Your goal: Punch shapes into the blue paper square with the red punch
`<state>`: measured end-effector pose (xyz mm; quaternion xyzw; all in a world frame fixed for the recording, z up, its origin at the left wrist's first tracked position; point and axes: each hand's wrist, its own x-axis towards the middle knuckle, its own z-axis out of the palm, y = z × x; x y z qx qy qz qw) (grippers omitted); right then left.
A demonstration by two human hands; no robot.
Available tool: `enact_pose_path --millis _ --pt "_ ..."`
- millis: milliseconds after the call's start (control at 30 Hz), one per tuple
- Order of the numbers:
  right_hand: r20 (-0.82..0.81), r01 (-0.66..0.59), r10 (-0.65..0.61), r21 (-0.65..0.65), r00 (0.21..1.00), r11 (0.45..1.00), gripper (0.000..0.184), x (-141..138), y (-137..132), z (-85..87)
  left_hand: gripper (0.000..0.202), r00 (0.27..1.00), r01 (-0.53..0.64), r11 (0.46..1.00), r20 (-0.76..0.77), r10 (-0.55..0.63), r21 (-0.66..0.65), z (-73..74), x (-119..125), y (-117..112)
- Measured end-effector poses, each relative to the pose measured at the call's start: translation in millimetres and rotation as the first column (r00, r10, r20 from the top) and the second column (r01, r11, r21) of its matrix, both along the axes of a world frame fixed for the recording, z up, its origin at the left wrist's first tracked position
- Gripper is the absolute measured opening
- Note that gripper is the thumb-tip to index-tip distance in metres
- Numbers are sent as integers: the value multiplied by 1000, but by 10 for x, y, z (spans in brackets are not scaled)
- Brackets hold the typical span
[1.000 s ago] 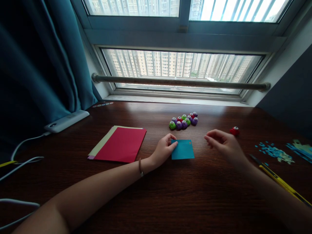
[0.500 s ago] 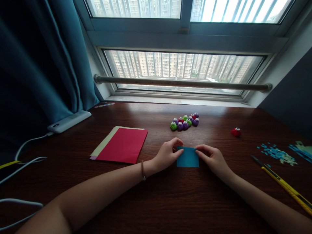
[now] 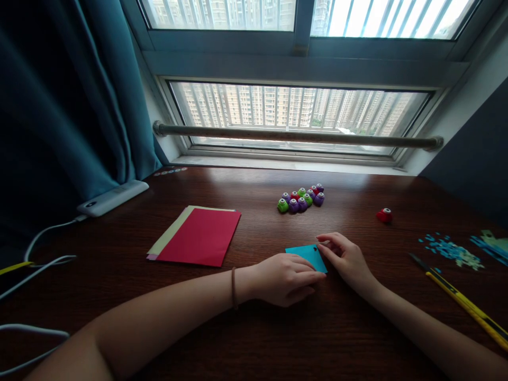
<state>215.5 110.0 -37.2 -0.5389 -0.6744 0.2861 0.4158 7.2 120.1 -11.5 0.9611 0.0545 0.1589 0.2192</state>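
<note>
A small blue paper square (image 3: 307, 254) lies on the dark wooden desk (image 3: 254, 328). My left hand (image 3: 288, 278) rests over its near edge, fingers curled down onto the paper and covering part of it. My right hand (image 3: 344, 256) pinches the paper's far right corner between thumb and fingertips. A small dark hole shows near that corner.
A stack of red and pale paper sheets (image 3: 196, 235) lies to the left. A cluster of small green, purple and red punches (image 3: 300, 199) sits beyond the paper, one red punch (image 3: 384, 215) apart. Blue paper scraps (image 3: 452, 248) and a yellow utility knife (image 3: 464, 301) lie right. Cables and a white device (image 3: 113, 197) are left.
My right hand came in from the right and took the paper's corner. My left hand slid from the left edge down over the near edge. The paper shifted slightly toward me.
</note>
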Motion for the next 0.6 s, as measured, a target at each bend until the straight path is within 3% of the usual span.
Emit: enact_pose_path --millis 167,267,333,433,500,600 --pt "15 61 -62 61 998 996 17 -4 -37 26 40 1000 -3 999 26 2 36 -20 -14 10" --pt "69 -43 29 203 997 978 16 -27 -124 79 37 999 -30 996 42 26 90 -35 -19 12" --pt "179 -217 164 332 970 918 15 -53 -199 115 32 998 -42 990 50 35 135 -41 -16 15" --pt "378 -469 314 447 871 762 14 -85 -295 146 20 997 -16 974 73 -1 227 -43 -2 18" --pt "439 -536 340 475 832 698 16 -94 -329 152 17 994 18 958 100 -49 285 -47 9 17" --pt "465 -552 332 494 820 672 20 -93 -344 154 17 993 14 956 110 -48 292 -55 19 14"
